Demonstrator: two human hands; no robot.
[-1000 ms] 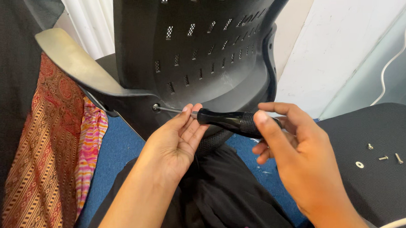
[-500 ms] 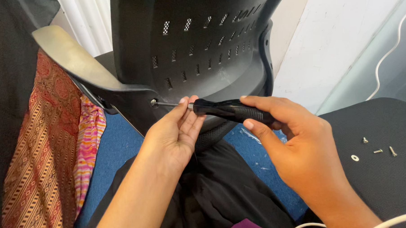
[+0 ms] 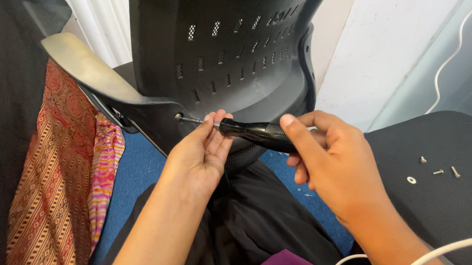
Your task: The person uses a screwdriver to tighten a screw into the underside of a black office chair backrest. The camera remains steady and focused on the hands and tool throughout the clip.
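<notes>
The right hand (image 3: pixel 339 167) was closed round the black screwdriver (image 3: pixel 257 134) while the left hand (image 3: pixel 201 152) pinched its shaft just past its fingertips at the chair (image 3: pixel 223 53) screw (image 3: pixel 179 116), and a tilt could have slipped the tip off.

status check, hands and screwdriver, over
Right hand grips black screwdriver handle. Left hand fingers steady its shaft. Tip on screw in chair frame. Nothing blocking.
</notes>
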